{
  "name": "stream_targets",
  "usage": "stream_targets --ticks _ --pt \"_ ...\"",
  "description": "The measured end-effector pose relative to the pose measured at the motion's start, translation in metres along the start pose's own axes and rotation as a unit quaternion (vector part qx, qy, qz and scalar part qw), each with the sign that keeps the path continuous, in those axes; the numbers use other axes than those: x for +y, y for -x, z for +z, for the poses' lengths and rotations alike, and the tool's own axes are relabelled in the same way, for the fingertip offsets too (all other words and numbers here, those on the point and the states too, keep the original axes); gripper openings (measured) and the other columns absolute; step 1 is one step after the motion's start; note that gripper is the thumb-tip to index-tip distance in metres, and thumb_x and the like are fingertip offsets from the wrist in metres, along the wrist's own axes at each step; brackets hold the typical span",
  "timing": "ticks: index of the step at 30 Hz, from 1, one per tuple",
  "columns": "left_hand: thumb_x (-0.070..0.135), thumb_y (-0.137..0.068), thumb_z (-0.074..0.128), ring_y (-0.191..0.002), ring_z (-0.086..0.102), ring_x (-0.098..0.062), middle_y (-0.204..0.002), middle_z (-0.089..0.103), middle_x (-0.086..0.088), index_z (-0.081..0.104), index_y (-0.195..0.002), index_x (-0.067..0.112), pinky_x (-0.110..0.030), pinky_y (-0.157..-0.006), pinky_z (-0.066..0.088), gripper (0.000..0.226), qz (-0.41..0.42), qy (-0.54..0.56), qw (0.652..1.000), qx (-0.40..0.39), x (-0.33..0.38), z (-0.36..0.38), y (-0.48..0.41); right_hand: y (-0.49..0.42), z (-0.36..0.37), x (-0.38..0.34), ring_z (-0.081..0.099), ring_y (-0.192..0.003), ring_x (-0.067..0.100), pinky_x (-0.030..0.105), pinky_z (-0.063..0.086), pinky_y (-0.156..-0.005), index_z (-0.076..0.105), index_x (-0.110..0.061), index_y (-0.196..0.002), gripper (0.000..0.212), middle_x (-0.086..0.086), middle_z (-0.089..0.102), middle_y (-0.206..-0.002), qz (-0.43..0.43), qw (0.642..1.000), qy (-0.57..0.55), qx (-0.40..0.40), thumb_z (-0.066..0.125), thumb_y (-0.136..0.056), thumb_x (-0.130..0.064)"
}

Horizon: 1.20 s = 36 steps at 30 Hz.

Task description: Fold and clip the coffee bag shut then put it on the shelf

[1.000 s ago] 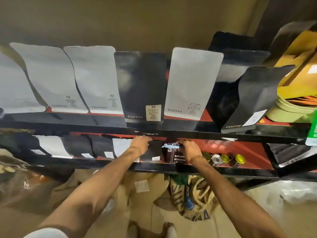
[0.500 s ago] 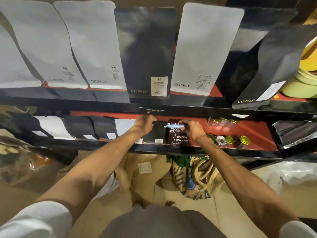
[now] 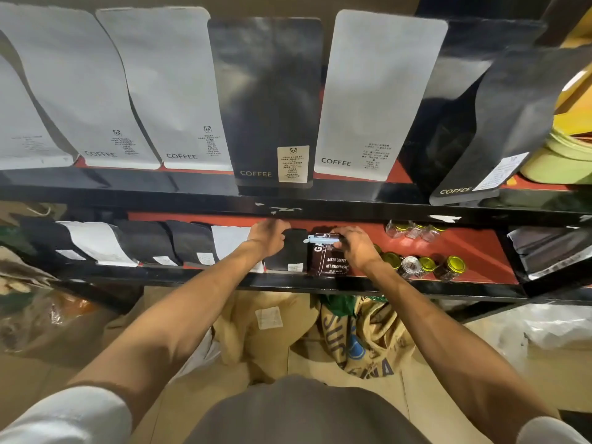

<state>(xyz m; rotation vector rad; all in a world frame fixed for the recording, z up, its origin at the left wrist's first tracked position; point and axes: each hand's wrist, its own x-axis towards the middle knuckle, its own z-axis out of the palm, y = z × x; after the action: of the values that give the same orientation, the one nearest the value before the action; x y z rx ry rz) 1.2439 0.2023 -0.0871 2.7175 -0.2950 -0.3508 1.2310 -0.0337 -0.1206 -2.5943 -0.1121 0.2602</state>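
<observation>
Far left on the lower shelf (image 3: 416,288), a row of black and white pouches (image 3: 134,243) stands leaning, and here is the left hand (image 3: 267,240) reaching in past them, resting against a small black pouch (image 3: 290,251); its fingers are tucked behind the pouch's top, so whether the grip is clenched on it or merely pressing, I cannot tell. Just to the right, touching that pouch, stands the coffee bag (image 3: 328,259), dark brown with white lettering, upright on the red shelf surface near the front edge. Across its folded top sits a pale blue clip (image 3: 322,240), lying level. The right hand (image 3: 357,248) is on the bag's top right corner, fingers curled over the clip's right end and the fold, grip closed on the bag. Further right, a cluster of small jars with yellow lids (image 3: 426,265) stands near the wrist, with more clear jars (image 3: 413,229) farther back. Overhead, the upper shelf (image 3: 320,208) carries tall white and black bags marked COFFEE (image 3: 272,100).
</observation>
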Motion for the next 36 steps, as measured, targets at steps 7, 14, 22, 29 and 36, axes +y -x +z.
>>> stream_targets --ticks 7,14,22,29,36 --pt "0.001 -0.087 0.053 -0.111 0.064 -0.029 -0.112 0.073 -0.009 0.062 -0.115 0.008 -0.031 -0.101 0.042 0.031 0.043 -0.083 0.994 0.052 0.002 0.009 0.009 0.004 0.006 -0.001 0.046 -0.132 0.026 0.040 0.009 -0.123 0.055 -0.015 -0.133 0.040 0.007 0.062 -0.129 -0.014 0.999 0.040 0.022 0.060 -0.094 -0.013" --pt "0.014 -0.086 0.062 -0.134 0.046 -0.027 -0.140 0.057 -0.007 0.051 -0.135 0.014 -0.038 -0.115 0.028 0.051 0.072 -0.106 0.991 0.028 -0.010 0.013 0.006 0.010 -0.004 -0.009 0.044 -0.133 0.026 0.047 0.008 -0.123 0.043 -0.022 -0.142 0.052 0.007 0.058 -0.133 -0.028 0.993 0.111 -0.004 0.060 -0.094 -0.031" --pt "0.037 -0.089 0.061 -0.147 0.024 -0.031 -0.155 0.033 -0.012 0.031 -0.152 0.022 -0.051 -0.122 0.013 0.071 0.102 -0.088 0.985 0.105 -0.005 0.013 0.045 0.051 -0.008 -0.029 0.031 -0.145 0.028 0.055 0.018 -0.120 0.029 -0.018 -0.151 0.076 0.010 0.042 -0.153 -0.029 0.994 0.027 0.099 0.055 -0.091 -0.055" --pt "0.040 -0.095 0.053 -0.151 0.012 -0.022 -0.163 0.023 -0.001 0.032 -0.150 0.029 -0.051 -0.123 0.010 0.060 0.114 0.171 0.977 0.051 -0.003 -0.013 0.097 0.111 -0.003 -0.055 0.036 -0.141 0.023 0.056 0.030 -0.115 0.021 -0.037 -0.152 0.080 0.002 0.041 -0.153 -0.007 0.987 -0.144 0.076 0.054 -0.085 -0.067" --pt "0.037 -0.097 0.051 -0.146 0.025 -0.021 -0.158 0.034 -0.001 0.038 -0.147 0.027 -0.052 -0.121 0.021 0.053 0.083 0.248 0.961 0.088 0.036 -0.030 0.183 0.179 -0.022 -0.082 0.035 -0.143 0.019 0.054 0.034 -0.114 0.022 -0.041 -0.150 0.083 -0.002 0.037 -0.156 -0.051 0.962 -0.252 0.095 0.056 -0.081 -0.072"
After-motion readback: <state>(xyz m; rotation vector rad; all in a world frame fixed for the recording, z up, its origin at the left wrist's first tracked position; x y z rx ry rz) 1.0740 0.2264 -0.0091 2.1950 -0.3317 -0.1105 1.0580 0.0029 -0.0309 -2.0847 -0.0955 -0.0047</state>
